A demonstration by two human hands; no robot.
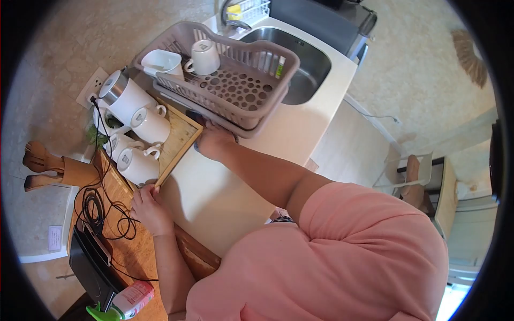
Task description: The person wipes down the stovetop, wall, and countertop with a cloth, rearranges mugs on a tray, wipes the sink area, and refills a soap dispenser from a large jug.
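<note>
While our left grip (149, 209) is closed on one front corner of the wooden tray (182, 125), our right grip (215, 141) sits at the other, its fingertips hidden, so we cannot tell whether it is clamped. Just beyond our left grip, upturned white mugs (142, 167) stand on the tray; beyond our right, the drying basket (241, 114).

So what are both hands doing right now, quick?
Left hand: closed on a corner of the wooden tray.
Right hand: by another tray corner, fingers partly hidden; can't tell if it's open or closed.
</note>
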